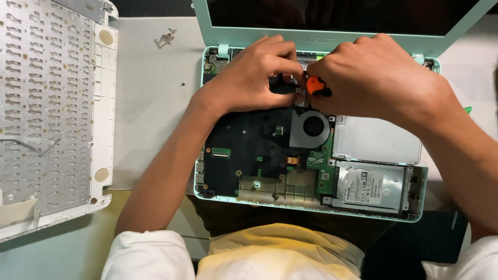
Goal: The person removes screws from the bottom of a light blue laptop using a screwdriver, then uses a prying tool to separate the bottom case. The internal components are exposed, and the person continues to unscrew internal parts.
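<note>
An opened mint-green laptop [415, 215] lies in front of me with its insides bare: a dark motherboard [244, 150], a round cooling fan [313, 126] and a silver hard drive [368, 187]. My right hand [373, 78] is closed around a small screwdriver with an orange and black handle [314, 85], held over the board near the hinge. My left hand [254, 75] rests beside it, fingers curled and touching the board by the screwdriver tip. The tip itself is hidden by my fingers.
The removed white keyboard cover [52, 103] lies upside down at the left. A small pile of loose screws [165, 38] sits on the grey mat [150, 103] behind it, with a single screw [182, 84] nearer. The laptop's screen [332, 15] stands open at the back.
</note>
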